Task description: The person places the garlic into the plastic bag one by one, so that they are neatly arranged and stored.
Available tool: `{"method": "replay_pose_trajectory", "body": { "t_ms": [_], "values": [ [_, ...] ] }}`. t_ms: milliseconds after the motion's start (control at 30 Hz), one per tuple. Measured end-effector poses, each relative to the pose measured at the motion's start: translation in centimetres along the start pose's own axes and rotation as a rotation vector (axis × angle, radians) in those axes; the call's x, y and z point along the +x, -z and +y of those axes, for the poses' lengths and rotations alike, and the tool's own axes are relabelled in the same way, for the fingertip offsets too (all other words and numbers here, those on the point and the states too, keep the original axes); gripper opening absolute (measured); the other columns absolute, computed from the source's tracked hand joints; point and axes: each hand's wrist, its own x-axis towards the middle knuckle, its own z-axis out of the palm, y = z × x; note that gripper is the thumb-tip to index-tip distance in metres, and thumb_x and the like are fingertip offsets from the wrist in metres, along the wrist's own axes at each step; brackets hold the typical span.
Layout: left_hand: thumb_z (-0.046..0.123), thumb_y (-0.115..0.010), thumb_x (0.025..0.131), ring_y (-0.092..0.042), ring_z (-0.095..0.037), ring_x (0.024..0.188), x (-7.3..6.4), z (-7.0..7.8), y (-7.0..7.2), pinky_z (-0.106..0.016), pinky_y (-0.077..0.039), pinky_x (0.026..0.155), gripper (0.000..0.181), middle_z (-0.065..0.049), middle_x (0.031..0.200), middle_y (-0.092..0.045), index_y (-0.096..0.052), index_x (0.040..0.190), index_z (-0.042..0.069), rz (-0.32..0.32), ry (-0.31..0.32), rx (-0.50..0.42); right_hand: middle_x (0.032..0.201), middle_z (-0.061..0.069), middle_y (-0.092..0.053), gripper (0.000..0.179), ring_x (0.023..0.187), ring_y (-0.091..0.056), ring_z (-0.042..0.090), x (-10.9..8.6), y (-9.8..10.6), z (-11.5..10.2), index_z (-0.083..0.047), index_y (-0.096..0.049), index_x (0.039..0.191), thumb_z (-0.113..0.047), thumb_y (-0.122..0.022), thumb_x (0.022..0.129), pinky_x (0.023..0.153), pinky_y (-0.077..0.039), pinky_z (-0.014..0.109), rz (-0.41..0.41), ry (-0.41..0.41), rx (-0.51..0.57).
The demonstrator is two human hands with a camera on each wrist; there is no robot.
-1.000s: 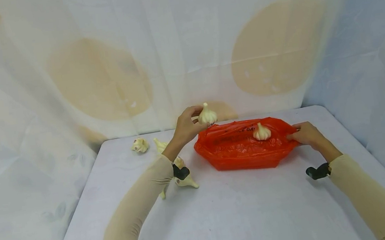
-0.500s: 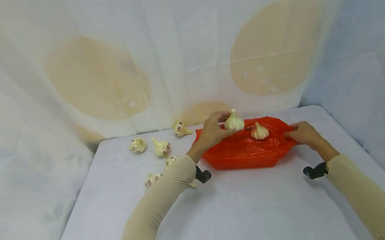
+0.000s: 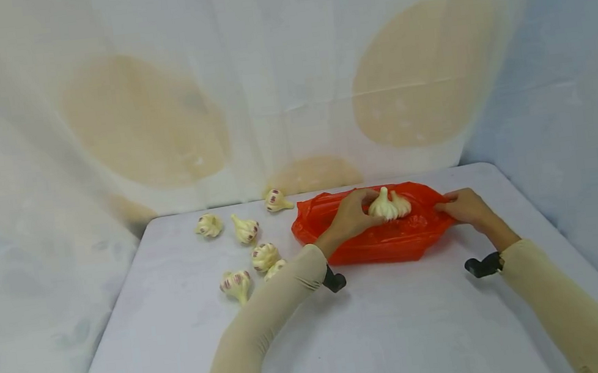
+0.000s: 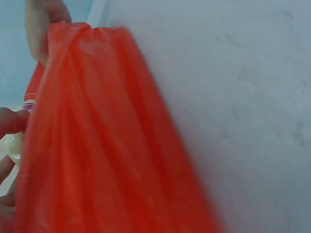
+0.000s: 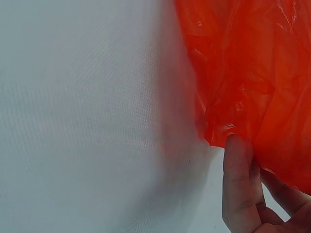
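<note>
Red plastic, the bag (image 3: 394,242) is pinched by fingers (image 5: 238,182) of the right hand (image 3: 466,207), a garlic bulb (image 3: 382,208) by the left hand (image 3: 354,217).

The person wears a plain, close-fitting beige left sleeve (image 3: 247,346), finely creased in 2 places, and a matching right sleeve (image 3: 568,309). Where each ends sits 1 small black, round-ended device: the left wrist camera (image 3: 335,279) and the right wrist camera (image 3: 482,266).

Red bag (image 3: 376,244), cream, purple-streaked garlic bulbs (image 3: 265,257), beige sleeves (image 3: 270,313), tan-spotted white backdrop (image 3: 295,101)
</note>
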Motion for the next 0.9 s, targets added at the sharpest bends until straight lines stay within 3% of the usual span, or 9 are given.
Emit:
{"method": "replay_pose_trajectory", "body": {
  "t_ms": [400,600,733,900],
  "values": [
    [0.014,-0.079,0.082,-0.053,-0.017,0.111,0.2,-1.9,-0.2,-0.022,-0.043,0.096,0.048,-0.004,0.12,-0.061,-0.061,0.126,0.004,0.058,0.018,0.143,0.118,0.029,-0.058,0.055,0.087,-0.061,0.028,0.1,-0.2,-0.1,0.014,-0.044,0.136,-0.023,-0.053,0.097,0.076,-0.056,0.035,-0.001,-0.015,-0.007],
    [0.01,-0.077,0.084,-0.052,-0.018,0.112,0.8,-1.9,-0.5,-0.024,-0.042,0.098,0.049,-0.006,0.123,-0.059,-0.058,0.128,0.004,0.081,0.068,0.154,0.115,0.028,-0.059,0.051,0.085,-0.06,0.027,-0.1,-0.2,0.2,0.015,-0.046,0.134,-0.02,-0.055,0.098,0.071,-0.055,0.029,-0.004,-0.002,-0.011],
    [0.009,-0.075,0.085,-0.052,-0.018,0.106,1.2,-1.8,-0.8,-0.022,-0.044,0.093,0.047,-0.008,0.121,-0.057,-0.057,0.128,0.005,0.079,0.094,0.184,0.114,0.027,-0.06,0.051,0.084,-0.06,0.026,-0.1,-0.2,0.1,0.015,-0.046,0.133,-0.02,-0.056,0.098,0.071,-0.055,0.029,-0.005,-0.006,-0.022],
    [0.013,-0.074,0.087,-0.052,-0.019,0.105,1.5,-1.7,-1.0,-0.023,-0.045,0.09,0.045,-0.009,0.119,-0.056,-0.057,0.127,0.005,0.08,0.091,0.255,0.11,0.026,-0.061,0.05,0.082,-0.06,0.024,0.0,-0.1,0.0,0.015,-0.047,0.133,-0.019,-0.056,0.097,0.07,-0.055,0.029,0.004,-0.002,-0.023]
  ]
}}
